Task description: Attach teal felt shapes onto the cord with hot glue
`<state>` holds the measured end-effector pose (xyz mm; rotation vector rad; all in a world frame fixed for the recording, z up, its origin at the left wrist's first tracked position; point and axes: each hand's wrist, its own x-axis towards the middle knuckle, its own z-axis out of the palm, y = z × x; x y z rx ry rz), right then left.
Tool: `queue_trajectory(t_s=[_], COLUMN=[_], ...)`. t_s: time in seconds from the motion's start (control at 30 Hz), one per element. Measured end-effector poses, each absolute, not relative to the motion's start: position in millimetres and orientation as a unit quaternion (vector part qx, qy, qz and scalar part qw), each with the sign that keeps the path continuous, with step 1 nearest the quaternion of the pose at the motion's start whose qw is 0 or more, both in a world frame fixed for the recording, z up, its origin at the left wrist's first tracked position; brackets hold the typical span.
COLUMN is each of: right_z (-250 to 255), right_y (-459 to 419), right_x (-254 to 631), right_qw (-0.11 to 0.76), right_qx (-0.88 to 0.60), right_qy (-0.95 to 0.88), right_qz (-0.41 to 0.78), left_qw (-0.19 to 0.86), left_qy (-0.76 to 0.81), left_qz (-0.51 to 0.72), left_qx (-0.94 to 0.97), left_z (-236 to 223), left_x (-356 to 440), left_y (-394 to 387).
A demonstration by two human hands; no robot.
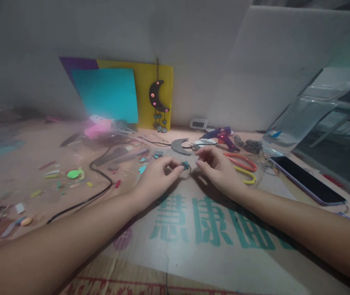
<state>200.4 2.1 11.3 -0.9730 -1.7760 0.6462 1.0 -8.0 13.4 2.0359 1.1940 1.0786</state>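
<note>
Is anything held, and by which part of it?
The left hand pinches a small teal piece by its left edge; whether the right hand holds anything is unclear.

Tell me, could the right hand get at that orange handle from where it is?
Probably yes: the right hand looks free, and the orange handle lies close beside it, with nothing visibly blocking the way.
</note>
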Motion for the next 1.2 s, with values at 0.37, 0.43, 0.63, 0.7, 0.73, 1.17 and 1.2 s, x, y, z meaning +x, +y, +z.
queue_trajectory(t_s=[0.37,0.43,0.63,0.7,0.73,1.17,1.2], right_z=[17.8,20.5,18.1,16.1,15.8,69.1,75.9], right_y=[-6.5,-10.2,-15.5,-14.8,-14.2,13.8,16.9], right_x=[192.4,190.6,191.3,192.6,193.3,228.1,234.8], right_qw=[0.411,0.396,0.373,0.359,0.352,0.37,0.36], right_qx=[-0.407,-0.409,-0.391,-0.378,-0.374,-0.507,-0.523], right_qy=[-0.724,-0.732,-0.743,-0.753,-0.757,-0.77,-0.766], right_qz=[0.376,0.374,0.394,0.401,0.403,0.112,0.105], left_qw=[0.267,0.254,0.251,0.261,0.266,0.292,0.293], left_qy=[0.447,0.456,0.467,0.459,0.455,0.449,0.451], left_qz=[0.403,0.4,0.395,0.399,0.405,0.422,0.421], left_qx=[0.753,0.753,0.75,0.749,0.747,0.731,0.731], left_z=[15.1,16.2,17.2,15.6,14.5,7.7,6.9], left_x=[0.8,0.9,1.0,1.0,0.9,0.1,-0.1], left_y=[-10.2,-11.0,-11.4,-10.7,-10.2,-5.4,-5.1])
